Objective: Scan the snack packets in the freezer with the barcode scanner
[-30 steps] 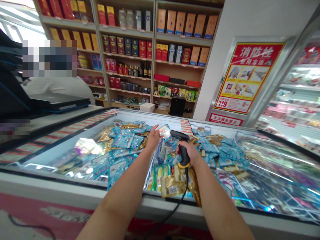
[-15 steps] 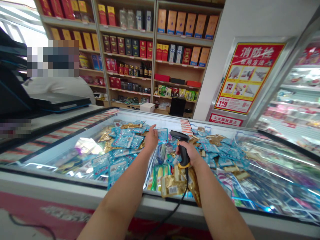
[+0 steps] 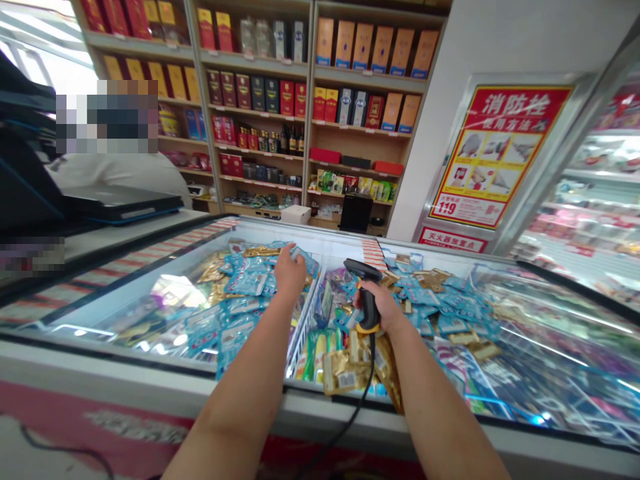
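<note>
My right hand [image 3: 381, 303] is wrapped round the handle of a black and yellow barcode scanner [image 3: 365, 283], held over the open chest freezer [image 3: 150, 363]. Its cable [image 3: 350, 417] hangs down over the freezer's front rim. My left hand [image 3: 290, 270] reaches forward and to the left, with its fingers curled down onto a blue packet [image 3: 300, 255] on the pile of blue and gold packets [image 3: 240, 287]. A white wire divider [image 3: 303, 327] runs between my two forearms.
Sliding glass lids [image 3: 550, 347] cover the freezer's right and left ends. Shelves of boxed goods [image 3: 280, 100] line the back wall. A person in white [image 3: 120, 173] stands behind the counter with a black till [image 3: 115, 203] at left. A red poster [image 3: 493, 153] hangs on a cabinet at right.
My left hand, which held a blue packet up near the scanner, has moved left and down onto the packet pile. The right hand with the scanner has hardly moved.
</note>
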Motion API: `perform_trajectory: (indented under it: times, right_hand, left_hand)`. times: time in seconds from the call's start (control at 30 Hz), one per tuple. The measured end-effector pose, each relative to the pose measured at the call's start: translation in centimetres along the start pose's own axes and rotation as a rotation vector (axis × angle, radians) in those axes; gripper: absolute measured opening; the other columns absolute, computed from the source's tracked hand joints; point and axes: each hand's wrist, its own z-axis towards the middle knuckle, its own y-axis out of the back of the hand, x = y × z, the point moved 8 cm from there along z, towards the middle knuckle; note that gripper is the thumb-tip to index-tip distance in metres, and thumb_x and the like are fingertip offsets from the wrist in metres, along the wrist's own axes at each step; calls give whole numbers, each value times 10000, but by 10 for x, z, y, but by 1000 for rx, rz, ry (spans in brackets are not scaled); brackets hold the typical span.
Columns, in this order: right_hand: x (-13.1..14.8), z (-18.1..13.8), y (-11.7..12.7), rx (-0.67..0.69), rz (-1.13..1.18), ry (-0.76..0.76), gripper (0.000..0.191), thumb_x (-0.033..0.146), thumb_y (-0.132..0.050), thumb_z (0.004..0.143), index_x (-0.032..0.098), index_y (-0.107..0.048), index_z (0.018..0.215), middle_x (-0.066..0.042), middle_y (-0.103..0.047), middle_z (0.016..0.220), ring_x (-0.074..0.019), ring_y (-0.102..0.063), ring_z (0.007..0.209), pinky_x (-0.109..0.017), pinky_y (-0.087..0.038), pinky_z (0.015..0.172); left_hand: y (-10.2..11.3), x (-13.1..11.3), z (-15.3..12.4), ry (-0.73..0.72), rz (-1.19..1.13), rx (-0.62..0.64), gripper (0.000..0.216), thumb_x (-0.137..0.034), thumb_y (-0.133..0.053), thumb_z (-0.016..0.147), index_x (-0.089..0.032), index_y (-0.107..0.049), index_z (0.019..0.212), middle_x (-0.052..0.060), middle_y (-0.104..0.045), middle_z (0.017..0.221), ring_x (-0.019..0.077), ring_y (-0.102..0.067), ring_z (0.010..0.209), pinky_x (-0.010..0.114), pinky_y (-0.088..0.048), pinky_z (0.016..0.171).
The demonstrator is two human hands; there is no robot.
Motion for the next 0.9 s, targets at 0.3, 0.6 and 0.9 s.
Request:
perform_trajectory:
  times: [0.3, 0.6, 0.9]
  right_hand:
    - [-3, 5, 2, 25, 32, 33, 266, 396, -729, 648, 148, -630, 659, -42, -655, 541, -152, -587, 458, -251, -472, 464]
    - [-3, 9, 11, 1, 223, -40, 189, 333, -680, 710, 155, -638, 758, -22, -657, 571, -153, -601, 481, -261, -512, 480]
    - [12, 2, 21, -90, 429, -50, 137, 303, -612, 784, 167, -596, 786, -1, -625, 569, -125, -582, 460, -219, -496, 435]
  left_hand:
    - [73, 66, 11, 266, -126, -650, 393, -13, -437, 778, -143, -600, 1110, 122, -556, 1159, 243, -487, 1220, 403, -323, 1104]
    - [66, 59, 10, 325, 47, -506, 509, -38, -522, 735, -134, -580, 1232, 164, -521, 1345, 317, -419, 1326, 490, -274, 1135]
    - [71, 31, 3, 174, 85, -534, 510, -60, -499, 753, -129, -582, 1251, 167, -396, 1486, 327, -287, 1415, 555, -213, 1153]
